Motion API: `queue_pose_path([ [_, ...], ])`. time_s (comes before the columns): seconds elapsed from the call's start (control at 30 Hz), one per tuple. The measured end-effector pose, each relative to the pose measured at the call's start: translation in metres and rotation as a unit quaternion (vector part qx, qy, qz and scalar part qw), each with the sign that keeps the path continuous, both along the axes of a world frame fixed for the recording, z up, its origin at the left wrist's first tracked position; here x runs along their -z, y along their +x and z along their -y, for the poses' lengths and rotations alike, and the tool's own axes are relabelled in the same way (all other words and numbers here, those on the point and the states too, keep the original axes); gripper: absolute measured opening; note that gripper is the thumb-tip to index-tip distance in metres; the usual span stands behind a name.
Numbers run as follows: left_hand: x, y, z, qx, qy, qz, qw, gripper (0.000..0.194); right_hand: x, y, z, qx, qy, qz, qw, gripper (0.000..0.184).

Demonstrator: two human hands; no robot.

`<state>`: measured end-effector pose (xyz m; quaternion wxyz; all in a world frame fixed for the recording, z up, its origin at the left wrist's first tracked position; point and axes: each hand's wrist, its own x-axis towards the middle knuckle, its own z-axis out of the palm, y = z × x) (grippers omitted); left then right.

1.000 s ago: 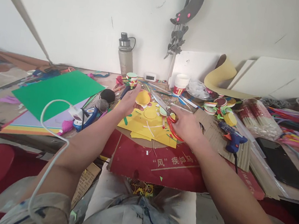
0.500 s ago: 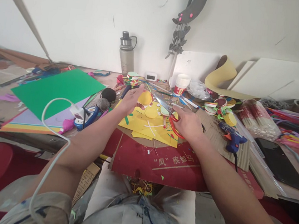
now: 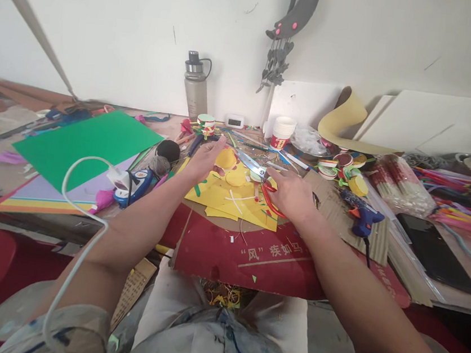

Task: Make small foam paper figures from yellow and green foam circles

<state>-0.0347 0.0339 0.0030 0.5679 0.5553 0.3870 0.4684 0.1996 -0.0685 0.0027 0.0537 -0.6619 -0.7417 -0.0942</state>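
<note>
My left hand [image 3: 204,160] is closed on a round yellow paper piece [image 3: 225,158], held up over the table with its face toward me. My right hand [image 3: 288,192] grips a pair of scissors [image 3: 261,171] by the red handles. The metal blades point up and left, their tips just right of the yellow round; I cannot tell if they touch it. Beneath both hands lie yellow paper sheets [image 3: 248,215], with another yellow paper circle [image 3: 238,178] and thin scraps on top. These rest on a red cardboard sheet [image 3: 226,260].
Green paper [image 3: 88,143] and a white cable [image 3: 82,255] lie left. Behind stand a water bottle [image 3: 196,90] and paper cups [image 3: 283,130]. On the right are a blue glue gun [image 3: 364,217], a black phone [image 3: 437,253] and bagged sticks [image 3: 402,184].
The whole view has shifted slightly, so most things sit a little further left. The scissor blades look slightly more level. Both hands keep their holds.
</note>
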Motion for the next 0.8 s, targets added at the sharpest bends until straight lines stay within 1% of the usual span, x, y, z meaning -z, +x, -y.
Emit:
queue_pose_path([
  [0.1,0.003,0.000,0.000,0.026,0.019,-0.017,0.999,0.067,0.000,-0.002,0.000,0.003,-0.009,0.004,1.000,0.047],
  [0.3,0.008,0.001,-0.001,0.027,0.015,-0.004,1.000,0.063,0.004,-0.004,-0.001,-0.004,-0.010,0.000,1.000,0.044],
  [0.4,0.007,0.002,-0.002,0.002,0.017,-0.017,1.000,0.062,0.007,-0.004,-0.001,-0.013,-0.004,-0.003,1.000,0.043],
  [0.53,0.004,0.003,-0.002,-0.049,0.020,-0.025,0.998,0.059,0.008,-0.004,0.000,-0.011,0.003,-0.010,1.000,0.042],
  [0.6,0.003,0.003,-0.001,-0.056,0.022,-0.024,0.998,0.060,0.008,-0.004,-0.001,-0.010,0.007,-0.013,1.000,0.042],
  [0.8,0.007,0.002,-0.002,0.004,0.028,0.007,1.000,0.066,0.010,-0.004,-0.002,-0.005,0.015,-0.004,1.000,0.040],
])
